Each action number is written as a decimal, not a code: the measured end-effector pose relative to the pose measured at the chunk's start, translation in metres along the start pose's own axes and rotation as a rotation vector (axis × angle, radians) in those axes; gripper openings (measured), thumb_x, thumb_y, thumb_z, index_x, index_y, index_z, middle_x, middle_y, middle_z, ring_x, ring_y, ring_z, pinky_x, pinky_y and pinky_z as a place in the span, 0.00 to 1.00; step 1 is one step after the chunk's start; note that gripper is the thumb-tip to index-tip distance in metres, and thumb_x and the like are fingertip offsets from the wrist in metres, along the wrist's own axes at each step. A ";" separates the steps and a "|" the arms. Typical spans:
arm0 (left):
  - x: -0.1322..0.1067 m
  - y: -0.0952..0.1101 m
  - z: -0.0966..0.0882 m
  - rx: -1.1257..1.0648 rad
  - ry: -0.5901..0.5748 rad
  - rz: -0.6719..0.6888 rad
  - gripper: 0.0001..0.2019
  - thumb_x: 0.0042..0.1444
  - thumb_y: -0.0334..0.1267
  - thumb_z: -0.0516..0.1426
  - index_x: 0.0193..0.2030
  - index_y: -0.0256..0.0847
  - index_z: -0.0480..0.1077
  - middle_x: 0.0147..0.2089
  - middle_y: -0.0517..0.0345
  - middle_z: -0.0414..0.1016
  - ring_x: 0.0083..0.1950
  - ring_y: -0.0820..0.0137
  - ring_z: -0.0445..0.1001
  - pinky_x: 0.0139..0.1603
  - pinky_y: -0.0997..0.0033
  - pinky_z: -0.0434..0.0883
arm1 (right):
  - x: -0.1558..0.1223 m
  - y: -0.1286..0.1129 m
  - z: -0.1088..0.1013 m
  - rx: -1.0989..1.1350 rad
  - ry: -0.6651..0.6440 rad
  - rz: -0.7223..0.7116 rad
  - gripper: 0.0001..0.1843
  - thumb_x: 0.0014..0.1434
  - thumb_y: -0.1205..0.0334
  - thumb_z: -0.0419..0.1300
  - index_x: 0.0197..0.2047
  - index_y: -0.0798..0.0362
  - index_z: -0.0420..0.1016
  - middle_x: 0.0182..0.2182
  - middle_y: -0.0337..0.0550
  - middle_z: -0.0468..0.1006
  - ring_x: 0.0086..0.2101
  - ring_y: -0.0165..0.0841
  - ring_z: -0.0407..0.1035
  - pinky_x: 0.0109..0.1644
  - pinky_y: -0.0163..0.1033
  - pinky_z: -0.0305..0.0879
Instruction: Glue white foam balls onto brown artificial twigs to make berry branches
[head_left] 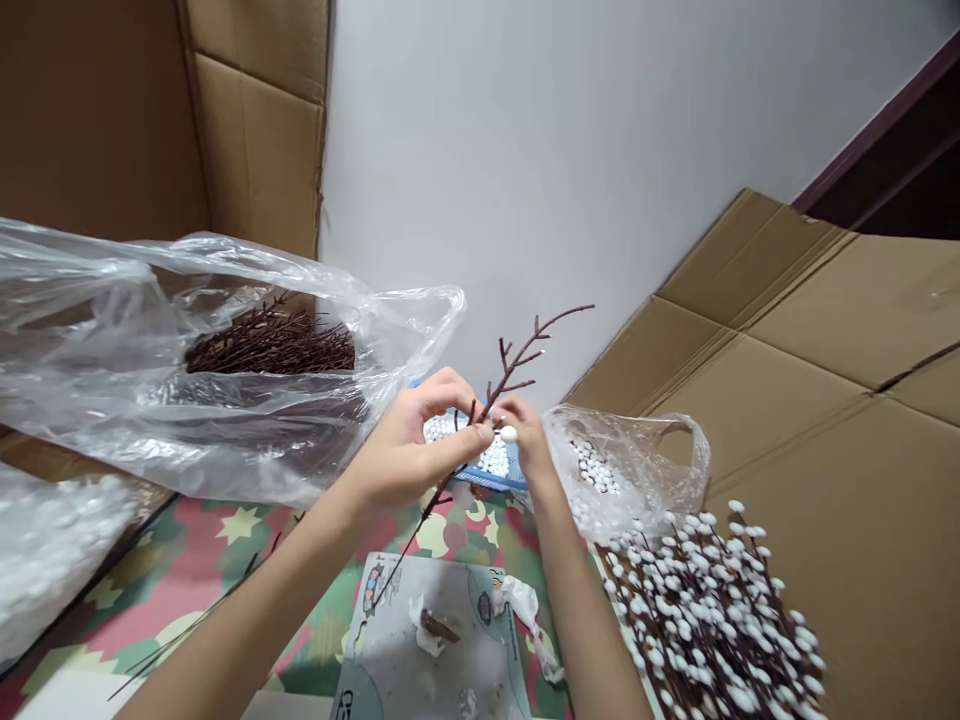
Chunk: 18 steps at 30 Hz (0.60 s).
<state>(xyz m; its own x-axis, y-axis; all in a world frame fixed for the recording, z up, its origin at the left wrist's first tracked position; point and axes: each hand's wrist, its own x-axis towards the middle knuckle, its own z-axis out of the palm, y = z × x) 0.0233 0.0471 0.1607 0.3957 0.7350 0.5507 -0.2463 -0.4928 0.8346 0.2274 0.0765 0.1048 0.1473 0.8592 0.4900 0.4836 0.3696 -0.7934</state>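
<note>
My left hand (442, 430) is closed around a dark brown artificial twig (517, 365), which slants up to the right with several short side stubs. Its lower end reaches down toward a printed board. My right hand (525, 430) is beside the twig, fingers pinched together near one stub. A single white bud (508, 434) shows at those fingertips; part of the pinch is hidden. Behind the hands a blue basket (480, 481) holds many loose white buds (495, 458).
A clear plastic bag (300, 440) with bare brown twigs (277, 340) lies left. Finished white-budded stems (712, 610) are piled right, near a bag of buds (596, 465). The printed board (405, 640) lies on a patterned cloth (225, 520). Cardboard (847, 400) stands around.
</note>
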 end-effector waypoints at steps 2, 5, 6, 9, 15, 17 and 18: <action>0.000 -0.002 0.004 0.005 -0.017 -0.021 0.05 0.53 0.34 0.59 0.27 0.39 0.68 0.32 0.60 0.65 0.34 0.71 0.65 0.38 0.69 0.63 | -0.018 -0.033 -0.007 0.206 0.192 -0.052 0.06 0.54 0.58 0.59 0.30 0.51 0.70 0.24 0.33 0.69 0.27 0.28 0.65 0.34 0.35 0.63; 0.000 -0.005 0.009 0.024 -0.040 -0.043 0.05 0.53 0.34 0.59 0.27 0.39 0.69 0.33 0.60 0.65 0.36 0.70 0.66 0.41 0.67 0.63 | -0.046 -0.075 -0.005 0.428 0.355 -0.150 0.00 0.53 0.64 0.60 0.31 0.50 0.71 0.25 0.33 0.71 0.28 0.28 0.66 0.34 0.34 0.63; 0.000 -0.006 0.011 0.028 -0.048 -0.048 0.05 0.53 0.34 0.59 0.27 0.39 0.68 0.33 0.60 0.66 0.37 0.70 0.66 0.42 0.67 0.63 | -0.053 -0.083 -0.002 0.455 0.353 -0.151 0.01 0.54 0.65 0.60 0.31 0.49 0.72 0.26 0.33 0.71 0.28 0.27 0.66 0.34 0.34 0.63; -0.001 -0.007 0.014 0.033 -0.071 -0.065 0.05 0.52 0.34 0.59 0.27 0.39 0.68 0.33 0.60 0.65 0.37 0.70 0.66 0.42 0.67 0.63 | -0.062 -0.090 0.008 0.509 0.308 -0.102 0.02 0.55 0.65 0.59 0.32 0.49 0.73 0.26 0.33 0.72 0.28 0.27 0.67 0.34 0.34 0.62; 0.001 -0.008 0.015 0.057 -0.108 -0.058 0.04 0.51 0.35 0.59 0.27 0.39 0.68 0.32 0.60 0.66 0.37 0.69 0.66 0.42 0.66 0.62 | -0.062 -0.084 0.012 0.551 0.282 -0.059 0.02 0.54 0.65 0.60 0.30 0.49 0.73 0.25 0.33 0.73 0.28 0.27 0.67 0.33 0.34 0.62; 0.001 -0.008 0.015 0.065 -0.116 -0.055 0.04 0.50 0.34 0.58 0.27 0.39 0.68 0.32 0.59 0.66 0.37 0.69 0.66 0.42 0.65 0.61 | -0.063 -0.085 0.012 0.540 0.289 -0.061 0.02 0.54 0.65 0.60 0.30 0.49 0.72 0.26 0.33 0.73 0.28 0.27 0.67 0.33 0.34 0.62; 0.001 -0.007 0.015 0.069 -0.118 -0.056 0.04 0.50 0.34 0.58 0.26 0.39 0.68 0.32 0.59 0.66 0.37 0.69 0.66 0.42 0.65 0.61 | -0.063 -0.086 0.012 0.534 0.292 -0.063 0.02 0.54 0.65 0.60 0.30 0.50 0.72 0.26 0.33 0.73 0.28 0.27 0.67 0.33 0.34 0.62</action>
<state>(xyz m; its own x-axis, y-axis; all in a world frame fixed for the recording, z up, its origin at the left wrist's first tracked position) 0.0385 0.0448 0.1550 0.5096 0.7043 0.4943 -0.1614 -0.4860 0.8589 0.1666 -0.0054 0.1376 0.3995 0.7255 0.5604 0.0110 0.6075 -0.7942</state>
